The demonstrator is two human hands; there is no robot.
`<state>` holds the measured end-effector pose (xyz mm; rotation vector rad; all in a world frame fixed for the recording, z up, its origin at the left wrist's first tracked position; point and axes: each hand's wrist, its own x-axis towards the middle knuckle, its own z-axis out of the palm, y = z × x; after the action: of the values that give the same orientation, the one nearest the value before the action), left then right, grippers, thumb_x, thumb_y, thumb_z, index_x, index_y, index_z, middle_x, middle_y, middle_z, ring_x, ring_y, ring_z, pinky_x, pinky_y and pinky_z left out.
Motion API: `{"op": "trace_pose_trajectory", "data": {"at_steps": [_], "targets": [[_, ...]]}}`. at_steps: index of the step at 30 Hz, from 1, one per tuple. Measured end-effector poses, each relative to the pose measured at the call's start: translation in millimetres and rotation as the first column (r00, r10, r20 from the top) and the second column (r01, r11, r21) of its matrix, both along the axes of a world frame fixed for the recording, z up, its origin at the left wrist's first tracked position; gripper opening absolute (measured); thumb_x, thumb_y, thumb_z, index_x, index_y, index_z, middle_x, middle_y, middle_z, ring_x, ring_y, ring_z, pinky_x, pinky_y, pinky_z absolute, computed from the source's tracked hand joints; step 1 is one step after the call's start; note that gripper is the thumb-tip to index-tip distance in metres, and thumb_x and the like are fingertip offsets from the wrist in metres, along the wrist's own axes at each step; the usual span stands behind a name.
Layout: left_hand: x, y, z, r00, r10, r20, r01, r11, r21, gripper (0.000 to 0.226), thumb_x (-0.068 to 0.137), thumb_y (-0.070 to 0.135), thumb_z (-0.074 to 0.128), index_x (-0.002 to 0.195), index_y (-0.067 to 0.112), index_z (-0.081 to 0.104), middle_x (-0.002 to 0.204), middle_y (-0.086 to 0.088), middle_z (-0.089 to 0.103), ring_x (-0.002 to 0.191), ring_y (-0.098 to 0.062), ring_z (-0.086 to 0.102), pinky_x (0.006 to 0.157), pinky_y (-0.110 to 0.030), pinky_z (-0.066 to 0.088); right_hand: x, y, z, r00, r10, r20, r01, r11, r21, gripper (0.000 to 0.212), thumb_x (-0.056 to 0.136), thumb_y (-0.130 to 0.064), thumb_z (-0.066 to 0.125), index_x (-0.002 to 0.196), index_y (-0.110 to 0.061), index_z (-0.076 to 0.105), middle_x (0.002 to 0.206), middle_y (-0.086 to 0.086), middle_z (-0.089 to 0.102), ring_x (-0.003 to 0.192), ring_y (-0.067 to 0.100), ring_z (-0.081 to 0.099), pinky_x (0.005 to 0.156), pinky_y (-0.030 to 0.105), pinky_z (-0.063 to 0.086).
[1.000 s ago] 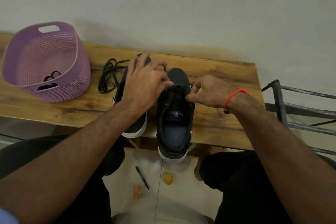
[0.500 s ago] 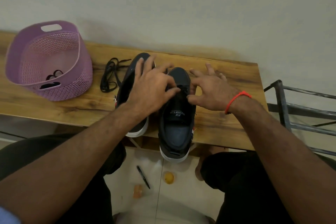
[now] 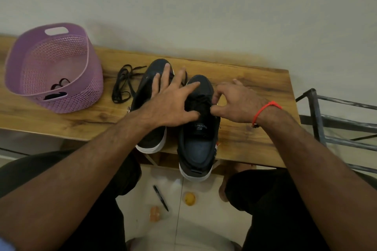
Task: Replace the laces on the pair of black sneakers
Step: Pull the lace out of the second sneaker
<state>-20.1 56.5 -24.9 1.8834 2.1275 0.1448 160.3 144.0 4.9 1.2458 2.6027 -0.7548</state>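
While my R hand (image 3: 237, 101) pinched the lace (image 3: 201, 102) at the R shoe (image 3: 199, 128), L hand (image 3: 173, 101) lay spread, holding nothing, steadying both shoes, I'd judge.

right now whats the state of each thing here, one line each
left hand: fingers spread, resting across both sneakers
right hand: pinching the lace on the right sneaker
right sneaker: laced, heel overhanging the bench edge
left sneaker: upright, mostly hidden under the hand
loose black lace: bundled on the bench
purple basket: upright, dark items inside
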Motion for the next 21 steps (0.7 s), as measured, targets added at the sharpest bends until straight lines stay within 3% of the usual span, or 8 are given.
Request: {"op": "trace_pose_trajectory", "data": {"at_steps": [4, 7, 10, 13, 17, 19, 21], "targets": [[-21, 2, 10, 0.995, 0.087, -0.038, -0.089, 0.995, -0.048, 0.104, 0.080, 0.057, 0.072, 0.161, 0.034, 0.011, 0.168, -0.009, -0.019, 0.148, -0.038, -0.032, 0.120, -0.058, -0.015, -4, -3, 0, 0.998, -0.004, -0.069, 0.006, 0.999, 0.034, 0.033, 0.082, -0.030, 0.069, 0.107, -0.036, 0.048, 0.142, -0.004, 0.042, 0.141, 0.031, 0.026, 0.110, 0.058, 0.031], [-22, 2, 12, 0.993, 0.112, -0.019, -0.114, 0.983, -0.141, 0.107, 0.082, 0.058, 0.071, 0.161, 0.031, 0.003, 0.166, -0.011, -0.024, 0.146, -0.039, -0.036, 0.119, -0.058, -0.016, -13, -12, -5, 0.997, 0.029, -0.065, -0.022, 0.995, 0.094, 0.041, 0.082, -0.017, 0.065, 0.114, -0.039, 0.051, 0.162, -0.003, 0.016, 0.151, 0.034, 0.000, 0.117, 0.062, 0.015], [-18, 2, 9, 0.995, 0.094, -0.024, -0.097, 0.983, -0.157, 0.108, 0.084, 0.056, 0.069, 0.162, 0.027, 0.000, 0.165, -0.010, -0.027, 0.145, -0.037, -0.039, 0.119, -0.058, -0.018, -23, -23, -17, 0.997, 0.074, -0.026, -0.065, 0.966, 0.250, 0.031, 0.089, -0.024, 0.065, 0.117, -0.033, 0.057, 0.166, -0.002, 0.006, 0.151, 0.036, -0.010, 0.118, 0.064, 0.008], [-19, 2, 9, 0.996, 0.083, -0.028, -0.087, 0.982, -0.167, 0.109, 0.084, 0.057, 0.068, 0.162, 0.026, -0.002, 0.165, -0.010, -0.030, 0.143, -0.037, -0.041, 0.119, -0.058, -0.019, -28, -28, -24, 0.992, 0.121, -0.040, -0.103, 0.946, 0.309, 0.020, 0.094, -0.039, 0.063, 0.112, -0.030, 0.062, 0.166, -0.002, 0.011, 0.152, 0.035, -0.005, 0.117, 0.066, 0.012], [-21, 2, 9, 0.997, 0.075, -0.033, -0.080, 0.979, -0.187, 0.110, 0.085, 0.059, 0.067, 0.162, 0.023, -0.003, 0.164, -0.010, -0.032, 0.142, -0.037, -0.042, 0.117, -0.058, -0.020, -30, -24, -20, 0.988, 0.114, -0.109, -0.078, 0.954, 0.290, 0.010, 0.089, -0.041, 0.065, 0.092, -0.031, 0.064, 0.158, -0.009, 0.032, 0.150, 0.029, 0.010, 0.112, 0.062, 0.019], [-22, 1, 10, 0.996, 0.084, -0.027, -0.087, 0.978, -0.192, 0.110, 0.085, 0.059, 0.067, 0.162, 0.023, -0.003, 0.163, -0.009, -0.032, 0.142, -0.037, -0.042, 0.118, -0.058, -0.021, -24, -13, -12, 0.977, 0.012, -0.211, 0.045, 0.964, 0.261, 0.017, 0.079, -0.040, 0.064, 0.074, -0.027, 0.056, 0.132, -0.010, 0.056, 0.138, 0.028, 0.034, 0.103, 0.055, 0.031], [-21, 2, 10, 0.996, 0.086, -0.019, -0.088, 0.976, -0.200, 0.111, 0.085, 0.060, 0.067, 0.162, 0.023, -0.004, 0.163, -0.009, -0.032, 0.142, -0.037, -0.043, 0.118, -0.058, -0.021, -14, 2, -3, 0.962, -0.107, -0.250, 0.170, 0.955, 0.243, 0.021, 0.073, -0.040, 0.062, 0.068, -0.023, 0.050, 0.108, -0.010, 0.060, 0.122, 0.026, 0.044, 0.097, 0.049, 0.038]]}}
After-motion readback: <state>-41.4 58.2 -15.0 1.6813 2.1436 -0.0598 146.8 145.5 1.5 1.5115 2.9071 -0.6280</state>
